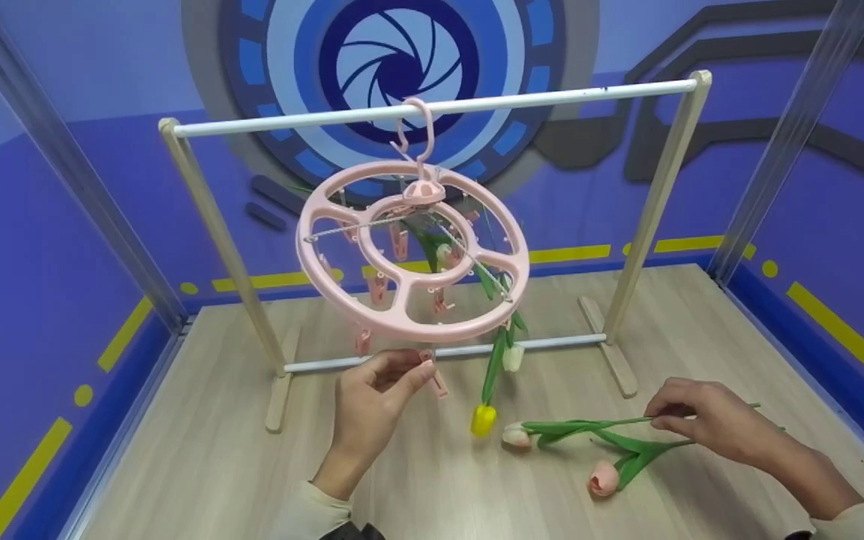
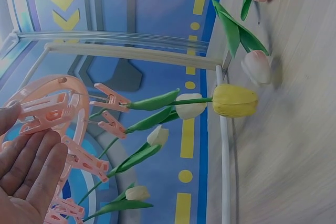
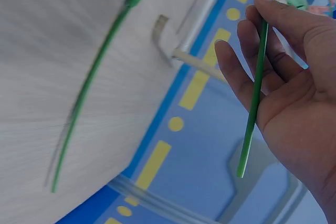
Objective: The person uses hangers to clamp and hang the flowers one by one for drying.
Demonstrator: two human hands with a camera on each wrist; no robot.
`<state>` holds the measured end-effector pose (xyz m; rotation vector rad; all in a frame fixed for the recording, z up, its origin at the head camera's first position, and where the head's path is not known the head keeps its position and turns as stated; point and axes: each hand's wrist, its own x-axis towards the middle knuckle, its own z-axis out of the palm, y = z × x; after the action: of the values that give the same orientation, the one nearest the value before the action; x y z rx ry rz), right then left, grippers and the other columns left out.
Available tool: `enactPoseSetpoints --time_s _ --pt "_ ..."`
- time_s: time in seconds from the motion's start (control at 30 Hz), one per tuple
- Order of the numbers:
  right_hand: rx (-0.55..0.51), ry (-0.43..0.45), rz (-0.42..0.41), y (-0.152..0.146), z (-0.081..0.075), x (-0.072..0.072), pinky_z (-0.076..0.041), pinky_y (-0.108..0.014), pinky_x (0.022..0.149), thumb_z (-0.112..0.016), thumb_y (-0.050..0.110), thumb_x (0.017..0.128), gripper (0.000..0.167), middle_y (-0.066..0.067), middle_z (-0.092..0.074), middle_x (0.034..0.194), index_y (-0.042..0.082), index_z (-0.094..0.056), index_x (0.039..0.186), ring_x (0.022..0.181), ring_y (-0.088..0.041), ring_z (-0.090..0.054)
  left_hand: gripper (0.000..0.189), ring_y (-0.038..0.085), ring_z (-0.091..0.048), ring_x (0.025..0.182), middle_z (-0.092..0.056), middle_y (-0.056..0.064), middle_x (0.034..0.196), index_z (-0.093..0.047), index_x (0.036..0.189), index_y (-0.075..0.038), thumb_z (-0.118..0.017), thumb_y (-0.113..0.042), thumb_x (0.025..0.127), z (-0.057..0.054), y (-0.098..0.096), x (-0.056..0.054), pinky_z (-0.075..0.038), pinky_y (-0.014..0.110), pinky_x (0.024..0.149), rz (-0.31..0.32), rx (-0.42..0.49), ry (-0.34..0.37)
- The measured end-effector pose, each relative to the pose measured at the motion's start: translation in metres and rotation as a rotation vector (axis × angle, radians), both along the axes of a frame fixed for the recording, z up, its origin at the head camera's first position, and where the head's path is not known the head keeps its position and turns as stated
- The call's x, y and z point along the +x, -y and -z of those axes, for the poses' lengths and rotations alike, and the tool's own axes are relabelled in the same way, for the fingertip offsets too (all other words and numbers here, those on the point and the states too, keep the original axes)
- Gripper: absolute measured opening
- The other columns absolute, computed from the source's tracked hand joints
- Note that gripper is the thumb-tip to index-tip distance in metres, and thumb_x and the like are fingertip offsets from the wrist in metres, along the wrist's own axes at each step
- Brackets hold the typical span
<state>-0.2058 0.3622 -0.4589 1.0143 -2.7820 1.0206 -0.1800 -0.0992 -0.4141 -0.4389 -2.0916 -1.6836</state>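
Observation:
My left hand (image 1: pixel 372 409) pinches a pink clothespin (image 1: pixel 438 379) between thumb and fingers, at the near rim of a round pink clip hanger (image 1: pixel 432 330). In the left wrist view the clothespin (image 2: pixel 47 111) hangs from the ring, with nothing seen in its jaws. My right hand (image 1: pixel 713 420) pinches the green stem (image 3: pixel 257 87) of a pale tulip (image 1: pixel 517 436), whose bloom points left, low over the table. A pink tulip (image 1: pixel 604 478) lies on the table, its stem (image 3: pixel 89 77) passing below the right hand.
The hanger hooks over the white bar (image 1: pixel 552 99) of a wooden-legged rack (image 1: pixel 657 202). A yellow tulip (image 1: pixel 484 421) and several white tulips (image 2: pixel 157 136) hang head down from its clips. Blue printed walls (image 1: pixel 64 225) enclose the wood-grain table (image 1: pixel 199 450).

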Motion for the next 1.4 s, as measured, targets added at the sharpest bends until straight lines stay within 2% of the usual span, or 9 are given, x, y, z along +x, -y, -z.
enactPoseSetpoints --time_s 0.23,0.47,0.63,0.87,1.03,1.2,1.4 --pt "-0.021 -0.04 -0.052 0.022 -0.018 0.006 -0.059 -0.021 0.074 -0.079 0.007 0.096 0.018 0.01 -0.069 0.098 0.023 -0.077 0.104 0.089 -0.005 -0.068 0.016 0.018 -0.074 0.089 -0.079 -0.005 0.101 -0.081 0.105 -0.007 -0.086 -0.017 0.092 -0.001 -0.001 0.0 -0.063 0.034 0.083 0.002 0.002 0.0" --pt "-0.028 -0.194 -0.129 0.049 -0.034 0.008 -0.056 -0.02 0.068 -0.081 0.003 0.093 0.027 0.007 -0.069 0.095 0.027 -0.078 0.105 0.084 -0.004 -0.065 0.016 0.019 -0.075 0.091 -0.079 -0.005 0.101 -0.081 0.105 -0.008 -0.086 -0.016 0.092 -0.002 -0.003 -0.001 -0.063 0.034 0.084 0.02 0.016 -0.011" --pt "-0.019 -0.252 -0.144 0.067 -0.047 0.008 -0.057 -0.02 0.07 -0.082 0.0 0.091 0.031 0.009 -0.069 0.098 0.027 -0.077 0.105 0.085 -0.004 -0.066 0.016 0.019 -0.076 0.09 -0.079 -0.005 0.101 -0.081 0.104 -0.007 -0.086 -0.016 0.092 -0.002 -0.004 -0.001 -0.063 0.034 0.083 0.022 0.023 -0.01" --pt "-0.002 -0.266 -0.152 0.093 -0.062 0.005 -0.059 -0.024 0.071 -0.083 -0.002 0.09 0.031 0.013 -0.068 0.1 0.024 -0.077 0.105 0.086 -0.003 -0.064 0.015 0.018 -0.075 0.089 -0.079 -0.005 0.099 -0.081 0.104 -0.008 -0.086 -0.017 0.092 -0.004 -0.007 0.0 -0.064 0.039 0.083 0.026 0.016 0.005" --pt "-0.012 -0.274 -0.169 0.111 -0.07 0.003 -0.059 -0.026 0.075 -0.083 -0.002 0.09 0.029 0.012 -0.069 0.1 0.022 -0.076 0.104 0.088 -0.005 -0.064 0.015 0.017 -0.075 0.089 -0.079 -0.005 0.099 -0.081 0.104 -0.009 -0.085 -0.018 0.094 -0.005 -0.01 0.0 -0.063 0.035 0.084 0.025 0.007 0.025" --pt "-0.04 -0.299 -0.201 0.126 -0.076 -0.001 -0.061 -0.028 0.077 -0.082 -0.003 0.09 0.027 0.009 -0.07 0.101 0.018 -0.077 0.105 0.09 -0.009 -0.068 0.014 0.017 -0.075 0.09 -0.079 -0.005 0.1 -0.08 0.104 -0.009 -0.084 -0.018 0.095 -0.006 -0.013 0.001 -0.062 0.034 0.086 0.035 0.017 0.034" --pt "-0.057 -0.318 -0.198 0.142 -0.08 -0.004 -0.061 -0.027 0.077 -0.083 -0.002 0.09 0.024 0.007 -0.069 0.1 0.016 -0.077 0.105 0.088 -0.01 -0.066 0.015 0.018 -0.074 0.09 -0.079 -0.004 0.101 -0.08 0.106 -0.008 -0.084 -0.018 0.095 -0.007 -0.016 0.002 -0.062 0.035 0.087 0.046 0.017 0.039"
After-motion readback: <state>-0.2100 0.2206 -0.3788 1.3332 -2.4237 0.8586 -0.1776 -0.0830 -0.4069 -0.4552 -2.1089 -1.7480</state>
